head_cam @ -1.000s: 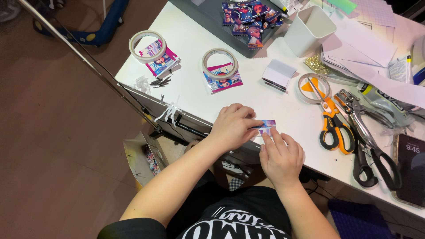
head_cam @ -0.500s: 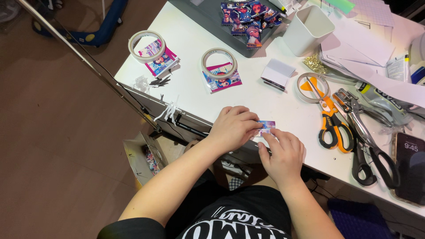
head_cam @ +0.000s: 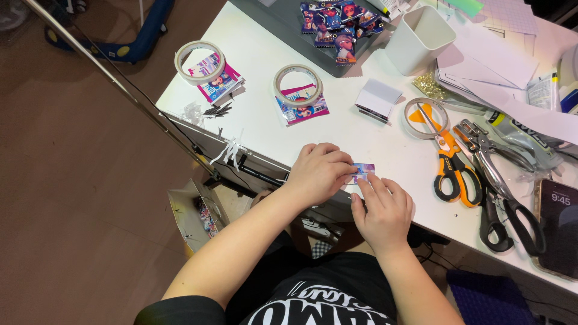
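Card: a small colourful printed card [head_cam: 364, 170] is lying flat near the front edge of the white table [head_cam: 265, 120], its long axis running roughly left to right, parallel with that edge; which end is the top is too small to tell.
Card and hands: it is sitting between the 2 hands, its left end under the left fingertips, its near edge under the right fingertips.
Left hand [head_cam: 320, 171]: it is coming in from the left, knuckles up, fingers curled and pinching the card's left end.
Right hand [head_cam: 383, 210]: it is reaching up from below the table edge, palm down, fingers extended and pressing on the card; whether it is gripping it, I cannot tell.
Nearby: orange-handled scissors [head_cam: 448, 162] are lying well to the right, and 2 tape rolls [head_cam: 298, 84] are resting farther back on picture packets.
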